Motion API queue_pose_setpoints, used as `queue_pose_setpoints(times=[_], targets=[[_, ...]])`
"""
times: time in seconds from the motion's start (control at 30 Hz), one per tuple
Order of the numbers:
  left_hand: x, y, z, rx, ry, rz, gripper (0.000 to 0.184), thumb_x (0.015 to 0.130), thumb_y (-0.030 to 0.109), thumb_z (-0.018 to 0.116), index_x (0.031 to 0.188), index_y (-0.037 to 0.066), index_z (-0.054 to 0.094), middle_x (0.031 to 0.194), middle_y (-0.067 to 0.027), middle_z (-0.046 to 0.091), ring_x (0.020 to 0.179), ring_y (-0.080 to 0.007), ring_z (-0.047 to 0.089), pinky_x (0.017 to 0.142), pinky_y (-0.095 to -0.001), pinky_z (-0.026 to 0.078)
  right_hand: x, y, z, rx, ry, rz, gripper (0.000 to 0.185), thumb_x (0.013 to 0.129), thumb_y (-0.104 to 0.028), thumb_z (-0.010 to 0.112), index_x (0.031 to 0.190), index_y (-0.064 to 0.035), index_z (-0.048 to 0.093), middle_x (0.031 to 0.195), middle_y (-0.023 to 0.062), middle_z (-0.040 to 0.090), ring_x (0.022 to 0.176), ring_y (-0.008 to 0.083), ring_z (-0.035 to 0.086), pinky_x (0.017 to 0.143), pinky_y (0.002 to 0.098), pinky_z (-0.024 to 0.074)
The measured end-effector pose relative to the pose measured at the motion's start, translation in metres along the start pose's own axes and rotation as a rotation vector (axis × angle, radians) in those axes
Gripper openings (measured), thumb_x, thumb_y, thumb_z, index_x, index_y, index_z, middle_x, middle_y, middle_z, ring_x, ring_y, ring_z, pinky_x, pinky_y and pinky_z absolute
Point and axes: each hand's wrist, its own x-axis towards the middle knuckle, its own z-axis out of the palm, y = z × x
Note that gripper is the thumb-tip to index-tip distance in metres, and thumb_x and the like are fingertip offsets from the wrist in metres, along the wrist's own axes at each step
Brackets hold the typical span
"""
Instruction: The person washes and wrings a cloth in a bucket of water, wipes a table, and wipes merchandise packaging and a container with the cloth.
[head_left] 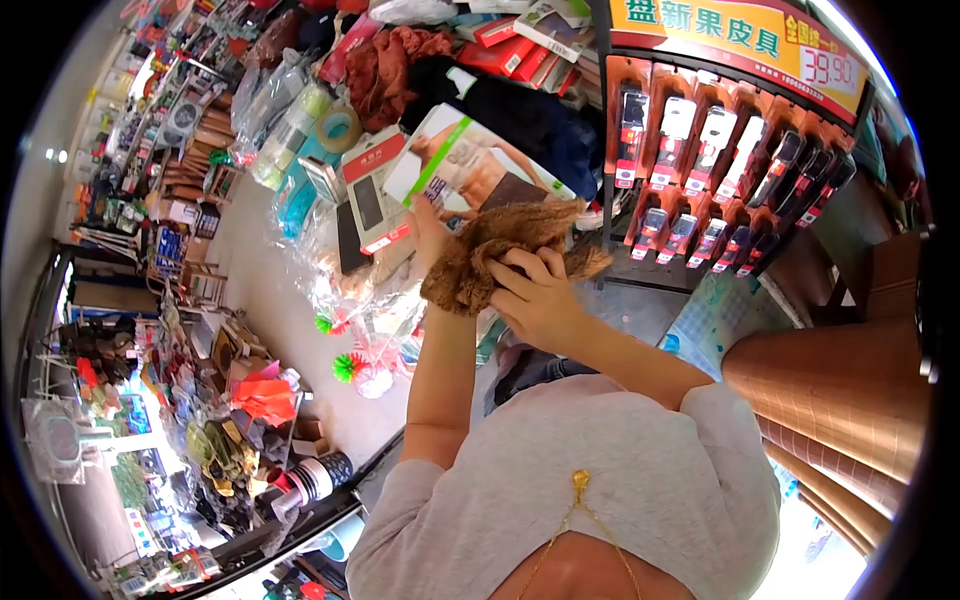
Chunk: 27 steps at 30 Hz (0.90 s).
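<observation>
A brown fuzzy cloth (pixel 468 262) is bunched around my left wrist and covers part of that hand. My left hand (pixel 428 238) shows beyond the cloth with its visible fingers stretched up, at the lower left corner of a white and green box (pixel 440 150). From the right, my right hand (pixel 540 298) grips the cloth, its fingers curled into the folds. The box has a printed picture on it and lies on the pile. Beside it is a red and grey package (pixel 378 195) with a dark panel.
A roll of tape (pixel 338 130) and clear plastic wrapping lie left of the boxes. Dark clothing (pixel 500 110) is heaped behind. To the right stands a display rack (pixel 690 150) of packaged belts under a yellow sign (pixel 740 45). Brown rolls (pixel 820 390) stand near my right side.
</observation>
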Motion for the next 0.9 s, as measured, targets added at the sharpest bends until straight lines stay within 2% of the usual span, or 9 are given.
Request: queue_pose_setpoints(times=[0.13,0.33,0.43,0.53,0.73,0.8,0.83,0.87,0.9], targets=[[-0.001,-0.001,-0.006,-0.164,-0.115,-0.172,0.062,0.088,0.051,0.039,0.125,0.001,0.038,0.12,-0.019,0.048,0.097,-0.0265,0.056,0.084,-0.036,0.048,-0.001,0.014,0.005,-0.091,0.099,-0.005,0.016,0.062,-0.018,0.066,0.072,-0.0114,0.056,0.11,0.006,0.053,0.105,0.0255,0.046,0.086,0.0456,0.0321],[0.017,-0.033,-0.008,0.024,-0.008,0.114,0.066,0.087,0.054,0.04,0.13,0.004,0.035,0.129,-0.0144,0.044,0.112,-0.027,0.049,0.094,-0.0402,0.043,0.039,0.034,-0.019,-0.095,0.31,0.186,0.034,0.068,-0.033,0.063,0.097,-0.0139,0.062,0.114,0.0101,0.048,0.111,0.0287,0.041,0.094,0.0521,0.0266],[0.019,-0.041,0.0,-0.176,0.278,-0.062,0.04,0.096,0.033,0.031,0.124,0.007,0.041,0.122,-0.0086,0.05,0.112,-0.0224,0.05,0.093,-0.0363,0.046,0.057,0.049,-0.03,0.055,0.339,0.229,0.031,0.073,-0.021,0.061,0.1,-0.006,0.061,0.116,0.0152,0.047,0.11,0.0338,0.039,0.095,0.0489,0.0274],[0.016,-0.046,0.024,-0.234,0.356,-0.119,0.037,0.097,0.029,0.027,0.122,0.006,0.043,0.122,-0.0089,0.051,0.109,-0.0226,0.052,0.089,-0.0352,0.049,0.067,0.056,-0.035,0.191,0.374,0.253,0.028,0.076,-0.01,0.058,0.101,0.0006,0.059,0.118,0.0177,0.046,0.11,0.0358,0.038,0.096,0.0423,0.0292],[0.013,-0.067,-0.005,-0.567,0.265,-0.314,0.039,0.097,0.028,0.023,0.118,0.003,0.045,0.109,-0.0126,0.058,0.1,-0.0251,0.058,0.085,-0.0386,0.051,0.072,0.096,-0.032,0.342,0.613,0.434,0.024,0.079,-0.003,0.058,0.102,0.0002,0.06,0.115,0.016,0.052,0.108,0.0313,0.045,0.093,0.0362,0.0351],[0.003,-0.071,0.009,-0.544,0.432,-0.398,0.023,0.091,0.013,0.039,0.096,-0.002,0.055,0.084,-0.0126,0.062,0.07,-0.0198,0.061,0.061,-0.0302,0.055,0.07,0.115,-0.038,0.636,0.743,0.583,0.021,0.085,-0.004,0.053,0.104,0.0015,0.059,0.113,0.0125,0.056,0.104,0.0211,0.052,0.09,0.0297,0.0391],[-0.007,-0.074,-0.002,-0.615,0.133,-0.421,0.038,0.097,0.029,0.026,0.118,0.005,0.046,0.108,-0.0117,0.058,0.098,-0.0251,0.059,0.081,-0.0392,0.051,0.063,0.118,-0.042,0.996,0.807,0.692,0.023,0.086,-0.005,0.052,0.108,0.0016,0.057,0.113,0.0109,0.056,0.104,0.0189,0.052,0.091,0.0285,0.0384],[-0.004,-0.074,0.004,-0.611,0.13,-0.427,0.038,0.097,0.029,0.026,0.118,0.005,0.046,0.108,-0.0117,0.058,0.098,-0.0251,0.059,0.081,-0.0392,0.051,0.06,0.114,-0.052,1.364,0.855,0.789,0.026,0.088,-0.007,0.05,0.112,0.0018,0.055,0.113,0.0092,0.056,0.103,0.0167,0.051,0.092,0.0272,0.0377],[-0.004,-0.073,0.011,-0.604,0.043,-0.37,0.038,0.096,0.031,0.027,0.119,0.006,0.045,0.108,-0.012,0.058,0.098,-0.0254,0.059,0.081,-0.0392,0.051,0.055,0.105,-0.062,1.362,0.876,0.808,0.03,0.09,-0.008,0.047,0.119,0.0025,0.049,0.115,0.0066,0.053,0.104,0.0136,0.049,0.093,0.0268,0.0367]])
